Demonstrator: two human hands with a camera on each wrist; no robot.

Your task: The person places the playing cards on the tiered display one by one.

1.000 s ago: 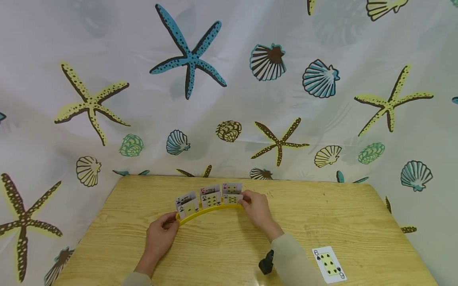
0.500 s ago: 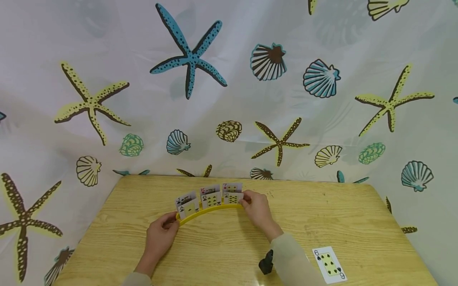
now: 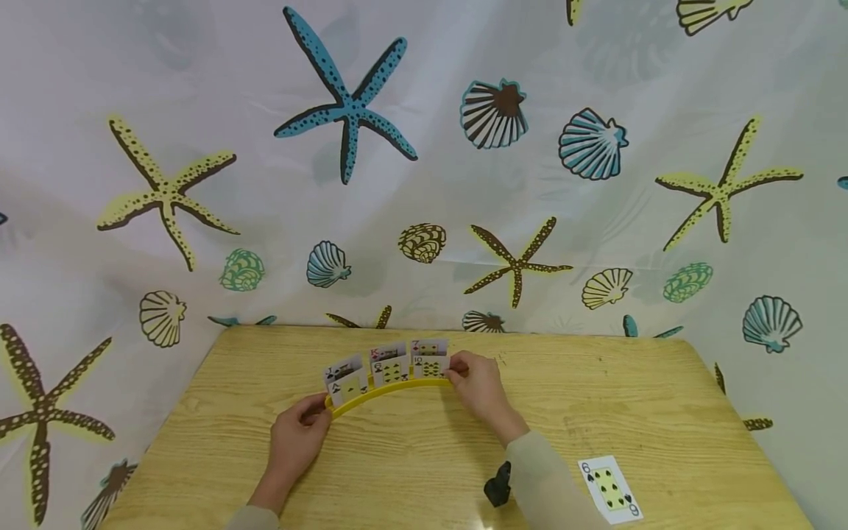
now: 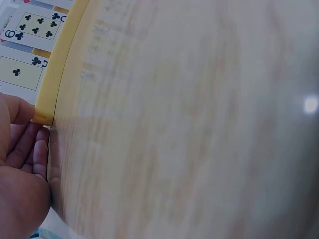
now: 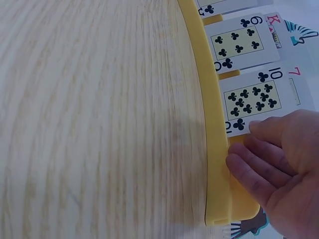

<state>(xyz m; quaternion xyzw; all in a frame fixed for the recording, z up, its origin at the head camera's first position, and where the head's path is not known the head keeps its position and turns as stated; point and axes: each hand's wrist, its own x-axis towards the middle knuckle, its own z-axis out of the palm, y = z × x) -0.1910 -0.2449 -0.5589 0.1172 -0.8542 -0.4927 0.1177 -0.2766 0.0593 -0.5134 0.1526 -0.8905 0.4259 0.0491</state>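
A curved yellow playing card holder [image 3: 391, 388] stands on the table with two rows of cards. My left hand [image 3: 298, 434] pinches its left end, thumb in front. My right hand [image 3: 478, 386] is at its right end, with fingertips at the side edge of the ten of clubs [image 5: 251, 99]. The front row also has the six of clubs [image 3: 392, 370] and the ace of clubs [image 3: 347, 389]. Behind them show the jack [image 3: 344, 366], the king [image 3: 387, 351] and the red seven [image 3: 430, 346], partly hidden.
A six of spades [image 3: 609, 489] lies face up on the wooden table [image 3: 411, 464], right of the right forearm. A black device [image 3: 498, 484] sits at the right sleeve. Behind the table hangs a white curtain [image 3: 424, 184] with starfish and shells.
The ten of clubs, tilted lower a second ago, now stands more upright in its slot at my right fingertips. My left hand has stayed in place on the card holder.
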